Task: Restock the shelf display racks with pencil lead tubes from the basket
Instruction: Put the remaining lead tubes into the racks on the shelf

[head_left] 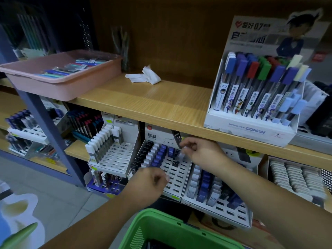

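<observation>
A white slotted display rack on the lower shelf holds rows of black, white and blue lead tubes at its left; many slots are bare. My right hand pinches a black lead tube marked HB 0.7 above the rack's back row. One black tube stands alone mid-rack. My left hand hovers over the rack's front left with curled fingers; whether it holds anything is hidden. The green basket sits below, at the bottom edge.
A second rack with blue and white tubes stands to the right, another white rack to the left. The upper shelf carries a pink tray of pens, crumpled paper and a tall lead display.
</observation>
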Demonstrator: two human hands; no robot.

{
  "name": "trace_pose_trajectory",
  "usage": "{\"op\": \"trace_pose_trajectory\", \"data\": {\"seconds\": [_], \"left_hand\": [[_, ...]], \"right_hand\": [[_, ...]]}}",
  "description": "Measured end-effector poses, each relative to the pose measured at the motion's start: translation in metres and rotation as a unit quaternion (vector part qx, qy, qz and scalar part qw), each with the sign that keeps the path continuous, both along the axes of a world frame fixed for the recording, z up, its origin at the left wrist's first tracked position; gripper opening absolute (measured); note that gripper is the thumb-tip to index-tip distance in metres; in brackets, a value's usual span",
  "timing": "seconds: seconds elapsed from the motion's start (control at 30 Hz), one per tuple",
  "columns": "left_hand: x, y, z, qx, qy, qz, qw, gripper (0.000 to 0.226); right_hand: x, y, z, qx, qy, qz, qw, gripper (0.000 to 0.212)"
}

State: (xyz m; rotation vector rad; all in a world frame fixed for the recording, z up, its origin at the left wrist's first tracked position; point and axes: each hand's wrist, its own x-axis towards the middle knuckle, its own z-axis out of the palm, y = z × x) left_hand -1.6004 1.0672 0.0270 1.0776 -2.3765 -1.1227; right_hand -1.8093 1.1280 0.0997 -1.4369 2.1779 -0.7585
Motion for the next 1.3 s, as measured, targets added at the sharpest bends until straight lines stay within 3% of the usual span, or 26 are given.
{"op": "trace_pose_trajectory", "data": {"seconds": [0.1,0.27,0.6,0.97,1.3], "left_hand": [[0.000,-0.001,-0.003,-0.054,-0.019,-0.017,0.998,0.039],[0.002,0.002,-0.003,-0.108,-0.033,-0.062,0.992,0.033],[0.015,-0.004,-0.004,0.088,-0.014,-0.045,0.995,0.018],[0.018,-0.008,-0.011,0.135,0.015,-0.027,0.990,0.011],[0.022,-0.007,-0.009,0.136,-0.005,-0.023,0.990,0.036]], "right_hand": [[-0.003,0.002,-0.007,-0.018,0.026,-0.025,0.999,0.021],[-0.007,0.005,-0.016,-0.029,0.069,-0.074,0.994,0.014],[-0.001,-0.003,-0.023,0.005,0.209,-0.059,0.976,0.006],[-0.004,-0.006,-0.023,0.017,0.211,-0.047,0.976,0.009],[0.002,-0.003,-0.017,0.022,0.254,-0.016,0.967,0.012]]}}
